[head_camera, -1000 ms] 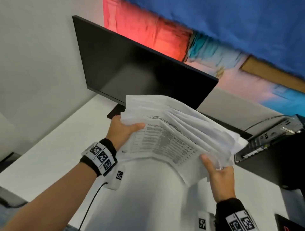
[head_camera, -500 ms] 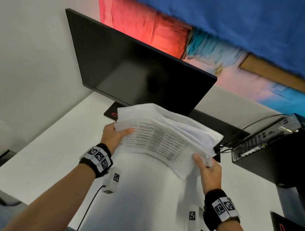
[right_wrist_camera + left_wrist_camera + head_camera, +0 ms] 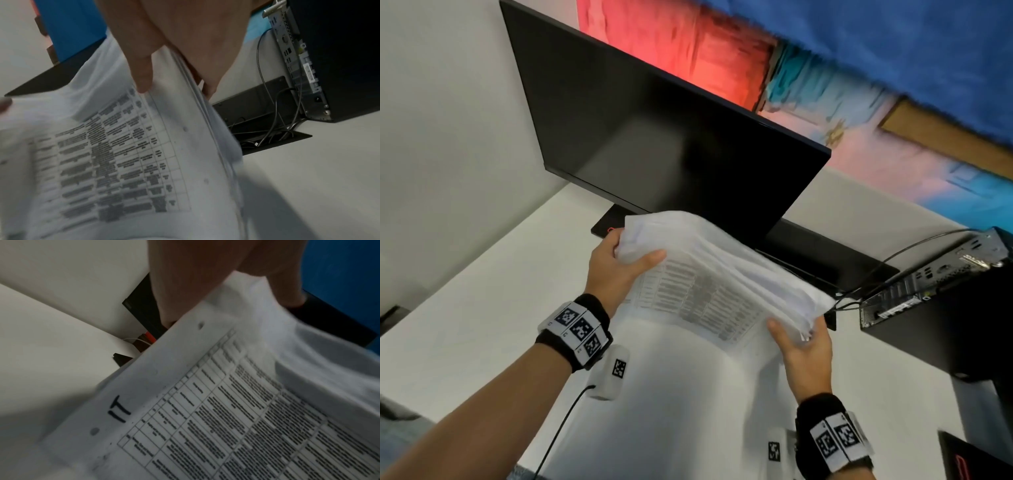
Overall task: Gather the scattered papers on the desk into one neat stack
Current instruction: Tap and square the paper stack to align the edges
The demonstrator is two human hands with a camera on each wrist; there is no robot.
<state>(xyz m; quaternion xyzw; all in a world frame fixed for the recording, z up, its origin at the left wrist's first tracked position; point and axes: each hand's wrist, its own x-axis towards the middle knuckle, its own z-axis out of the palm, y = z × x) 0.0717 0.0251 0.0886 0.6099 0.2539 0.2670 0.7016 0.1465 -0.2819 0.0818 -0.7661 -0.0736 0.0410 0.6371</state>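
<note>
A loose bundle of white papers (image 3: 715,274) hangs in the air just above the white desk (image 3: 482,308), its lower edge near the surface. The front sheet carries a printed table (image 3: 236,418) (image 3: 115,154). My left hand (image 3: 616,263) grips the bundle's upper left corner, thumb on the front sheet. My right hand (image 3: 799,342) grips the right end, thumb on the front and fingers behind the uneven sheet edges. In the wrist views each thumb (image 3: 144,73) presses on the paper.
A black monitor (image 3: 671,137) stands right behind the papers on its base (image 3: 606,226). At the right stand a black computer case (image 3: 945,308) and cables (image 3: 859,291) at a desk opening. Small tagged white boxes (image 3: 613,373) hang under my wrists.
Both hands have lowered the bundle toward the desk and drawn the fanned sheets closer together. The right hand has moved down and to the left with it.
</note>
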